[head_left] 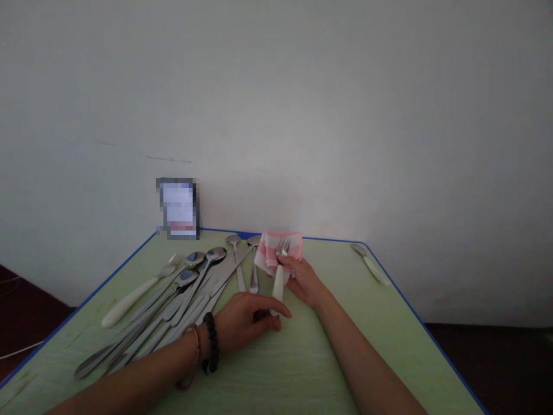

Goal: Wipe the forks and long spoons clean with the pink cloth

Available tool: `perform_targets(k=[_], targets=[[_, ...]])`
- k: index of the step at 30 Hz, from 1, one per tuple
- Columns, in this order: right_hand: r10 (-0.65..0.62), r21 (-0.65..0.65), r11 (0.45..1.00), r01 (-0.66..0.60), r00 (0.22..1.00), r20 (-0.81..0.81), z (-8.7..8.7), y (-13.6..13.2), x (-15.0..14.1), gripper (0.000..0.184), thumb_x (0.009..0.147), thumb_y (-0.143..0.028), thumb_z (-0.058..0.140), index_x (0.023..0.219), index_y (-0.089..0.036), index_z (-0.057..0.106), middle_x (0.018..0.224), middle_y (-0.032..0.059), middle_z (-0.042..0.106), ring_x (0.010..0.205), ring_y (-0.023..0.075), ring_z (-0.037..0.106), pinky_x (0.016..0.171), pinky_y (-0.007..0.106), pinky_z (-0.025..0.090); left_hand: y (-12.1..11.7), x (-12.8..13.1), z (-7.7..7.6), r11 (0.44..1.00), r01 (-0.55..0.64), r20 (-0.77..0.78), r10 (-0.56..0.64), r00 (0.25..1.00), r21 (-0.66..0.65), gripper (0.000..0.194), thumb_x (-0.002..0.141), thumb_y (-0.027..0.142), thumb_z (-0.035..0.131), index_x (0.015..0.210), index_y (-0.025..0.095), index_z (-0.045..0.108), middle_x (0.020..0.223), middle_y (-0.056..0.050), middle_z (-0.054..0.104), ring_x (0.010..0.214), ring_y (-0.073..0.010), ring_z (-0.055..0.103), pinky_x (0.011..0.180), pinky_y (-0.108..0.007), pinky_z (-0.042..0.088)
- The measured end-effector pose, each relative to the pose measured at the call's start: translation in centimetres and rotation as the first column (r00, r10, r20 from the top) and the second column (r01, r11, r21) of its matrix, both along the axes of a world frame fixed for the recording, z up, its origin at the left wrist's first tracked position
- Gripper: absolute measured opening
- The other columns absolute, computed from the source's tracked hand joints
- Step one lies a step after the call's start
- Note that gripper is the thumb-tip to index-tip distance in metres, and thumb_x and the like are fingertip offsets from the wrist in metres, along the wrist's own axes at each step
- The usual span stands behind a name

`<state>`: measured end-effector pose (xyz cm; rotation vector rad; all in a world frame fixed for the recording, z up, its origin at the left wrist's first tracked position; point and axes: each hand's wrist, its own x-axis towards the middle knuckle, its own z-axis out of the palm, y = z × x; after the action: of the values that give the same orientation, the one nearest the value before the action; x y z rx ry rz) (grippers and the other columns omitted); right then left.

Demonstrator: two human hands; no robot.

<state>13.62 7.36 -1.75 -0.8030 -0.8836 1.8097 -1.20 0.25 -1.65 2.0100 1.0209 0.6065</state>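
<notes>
Left hand (253, 324): partly open, fingers curled round the butt of the white-handled fork (277, 286), palm toward tabletop (315, 357). Right hand (302, 281): closed on pink-and-white cloth (268, 249), thumb pressing at the fork's neck. Fork sits near the tabletop's far edge, around its middle, tines over the cloth, handle pointing to the near edge. Pile of spoons and knives (185, 305) beside the left forearm, over the tabletop's left half; another white-handled fork (129, 301) at its outer side. Third fork (375, 269) lies near the far right corner.
</notes>
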Motion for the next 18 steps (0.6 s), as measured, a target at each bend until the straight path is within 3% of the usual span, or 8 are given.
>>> perform_targets(k=[18], targets=[[0.009,0.012,1.000,-0.009,1.000,-0.006,-0.31,0.10,0.05,0.022,0.064,-0.021,0.066,0.085,-0.013,0.064,0.069,0.0016,0.068,0.061,0.0136,0.060,0.064,0.027,0.048,-0.07,-0.02,0.05,1.000,-0.009,-0.009,0.009,1.000,0.003,0.023,0.081,0.029,0.054,0.098,0.024,0.069,0.064,0.003,0.065,0.050,-0.0087,0.045,0.050,-0.016,0.033]])
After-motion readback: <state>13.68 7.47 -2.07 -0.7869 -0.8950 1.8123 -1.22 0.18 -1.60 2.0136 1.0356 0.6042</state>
